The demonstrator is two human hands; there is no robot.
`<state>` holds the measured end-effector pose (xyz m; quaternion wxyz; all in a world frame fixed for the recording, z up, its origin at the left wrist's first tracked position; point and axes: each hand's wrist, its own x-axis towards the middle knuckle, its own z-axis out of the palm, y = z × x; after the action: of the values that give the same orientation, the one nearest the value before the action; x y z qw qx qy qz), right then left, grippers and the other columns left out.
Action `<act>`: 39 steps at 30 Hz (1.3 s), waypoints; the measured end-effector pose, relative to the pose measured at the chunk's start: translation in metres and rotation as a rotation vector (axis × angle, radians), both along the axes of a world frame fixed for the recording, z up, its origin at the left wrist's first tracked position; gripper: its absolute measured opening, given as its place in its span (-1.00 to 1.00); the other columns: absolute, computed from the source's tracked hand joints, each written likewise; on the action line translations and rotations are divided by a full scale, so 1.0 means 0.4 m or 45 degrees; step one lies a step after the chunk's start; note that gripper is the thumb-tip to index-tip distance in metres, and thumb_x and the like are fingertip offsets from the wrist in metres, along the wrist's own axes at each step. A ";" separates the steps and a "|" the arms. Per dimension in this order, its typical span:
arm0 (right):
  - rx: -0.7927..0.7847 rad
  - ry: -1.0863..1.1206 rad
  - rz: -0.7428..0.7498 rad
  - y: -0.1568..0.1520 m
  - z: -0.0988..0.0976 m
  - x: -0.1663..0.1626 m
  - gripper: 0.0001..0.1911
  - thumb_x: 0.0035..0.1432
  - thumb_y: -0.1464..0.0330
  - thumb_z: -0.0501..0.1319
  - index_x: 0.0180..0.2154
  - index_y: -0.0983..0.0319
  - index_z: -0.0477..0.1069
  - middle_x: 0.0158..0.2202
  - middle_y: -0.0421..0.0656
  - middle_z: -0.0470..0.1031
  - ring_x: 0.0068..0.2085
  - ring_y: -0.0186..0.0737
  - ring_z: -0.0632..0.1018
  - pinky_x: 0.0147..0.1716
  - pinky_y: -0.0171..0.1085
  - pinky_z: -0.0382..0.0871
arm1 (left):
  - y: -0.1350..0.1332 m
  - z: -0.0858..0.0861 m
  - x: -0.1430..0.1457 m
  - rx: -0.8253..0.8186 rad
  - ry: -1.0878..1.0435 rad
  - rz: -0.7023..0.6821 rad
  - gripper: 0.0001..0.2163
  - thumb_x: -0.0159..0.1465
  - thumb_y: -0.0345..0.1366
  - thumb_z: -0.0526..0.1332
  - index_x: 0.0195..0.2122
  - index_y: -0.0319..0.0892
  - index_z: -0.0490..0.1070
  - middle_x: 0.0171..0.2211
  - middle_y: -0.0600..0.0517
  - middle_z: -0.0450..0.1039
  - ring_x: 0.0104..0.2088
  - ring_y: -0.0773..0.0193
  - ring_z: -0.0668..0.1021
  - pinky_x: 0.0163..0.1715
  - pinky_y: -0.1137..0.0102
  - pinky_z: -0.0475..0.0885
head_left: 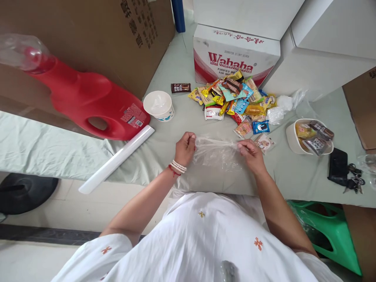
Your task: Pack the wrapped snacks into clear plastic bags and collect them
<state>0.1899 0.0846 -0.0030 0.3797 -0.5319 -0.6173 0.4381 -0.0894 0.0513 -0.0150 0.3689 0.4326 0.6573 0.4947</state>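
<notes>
A clear plastic bag (219,150) is stretched sideways between my two hands, just above the table's front part. My left hand (185,148) is closed, pinching the bag's left end. At the other end, my right hand (252,154) pinches it between thumb and fingers. Beyond the bag lies a heap of wrapped snacks (232,98). A pale round packet (265,143) is close to my right fingers. Up and left of my left hand stands a white paper bowl (159,105) with clear plastic inside.
On the left, a large red jug (96,98) lies beside a white roll (117,160). A tub (308,137) of wrapped snacks stands right, near a black wallet (337,166) and keys (355,178). A Wahaha carton (235,55) backs the heap. Below right is a green stool (331,231).
</notes>
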 end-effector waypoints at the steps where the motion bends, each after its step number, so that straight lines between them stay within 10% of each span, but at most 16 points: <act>1: -0.138 0.126 -0.100 0.000 -0.001 0.007 -0.65 0.15 -0.03 0.34 -0.26 0.10 0.57 -0.37 -0.19 0.46 -0.38 -0.22 0.45 -0.38 -0.22 0.42 | 0.006 -0.001 -0.004 -0.030 -0.099 0.051 -0.80 0.36 -0.06 0.23 -0.29 -0.06 0.39 -0.63 0.18 0.27 -0.61 0.30 0.34 -0.47 0.40 0.25; 5: -0.422 0.352 -0.296 -0.003 -0.006 0.020 -0.56 0.02 -0.08 0.41 -0.32 0.14 0.48 -0.53 -0.30 0.30 -0.55 -0.35 0.26 -0.63 -0.36 0.10 | 0.029 -0.012 -0.016 -0.122 -0.254 0.187 -0.71 0.40 0.04 0.17 -0.32 -0.05 0.31 -0.64 0.20 0.21 -0.65 0.33 0.26 -0.55 0.42 0.16; 10: -0.388 0.269 -0.199 -0.009 -0.013 0.004 -0.56 0.03 -0.05 0.42 -0.29 0.18 0.57 -0.56 -0.31 0.30 -0.55 -0.36 0.29 -0.62 -0.36 0.18 | 0.042 -0.009 0.018 -0.215 -0.103 0.077 -0.70 0.31 0.04 0.30 -0.30 -0.08 0.42 -0.47 0.06 0.43 -0.49 0.24 0.42 -0.46 0.37 0.21; 19: -0.516 0.337 -0.449 -0.005 -0.017 0.062 -0.48 -0.12 -0.08 0.46 -0.32 0.19 0.51 -0.53 -0.28 0.41 -0.58 -0.36 0.30 -0.66 -0.36 0.08 | 0.018 -0.004 0.004 -0.269 -0.134 -0.025 -0.83 0.30 -0.13 0.21 -0.35 -0.09 0.39 -0.64 0.19 0.19 -0.61 0.32 0.24 -0.52 0.41 0.16; 25: -0.130 -0.562 -0.365 -0.019 0.002 0.123 -0.58 0.19 -0.04 0.21 -0.32 0.17 0.56 -0.44 -0.10 0.55 -0.41 -0.11 0.51 -0.40 -0.21 0.33 | -0.040 0.024 -0.032 0.167 0.691 0.302 -0.65 0.22 -0.16 0.33 0.00 -0.17 0.46 -0.01 -0.21 0.50 0.07 -0.08 0.50 0.16 0.03 0.34; 31: 0.294 -0.984 -0.223 0.118 0.115 0.073 -0.55 0.36 0.05 0.06 -0.21 0.20 0.60 -0.24 0.03 0.62 -0.18 0.03 0.57 -0.17 -0.12 0.36 | -0.082 0.024 -0.015 0.193 0.902 -0.652 -0.71 0.37 -0.22 0.21 0.08 -0.03 0.56 0.20 -0.18 0.52 0.36 -0.17 0.38 0.42 -0.19 -0.08; 39: 0.076 -1.258 -0.224 0.375 0.149 -0.231 -0.10 0.33 -0.17 0.12 0.26 0.53 0.30 0.20 0.41 0.37 0.25 0.40 0.37 0.16 0.18 0.30 | -0.158 -0.052 0.004 0.100 1.061 -0.794 -0.50 0.47 -0.17 0.09 0.43 -0.03 0.27 0.49 -0.21 0.12 0.48 -0.15 0.21 0.45 -0.27 -0.18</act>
<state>0.0975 0.2346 0.0565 0.0925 -0.7148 -0.6883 0.0822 -0.0878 -0.0118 -0.0357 0.1893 0.7816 0.5690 0.1715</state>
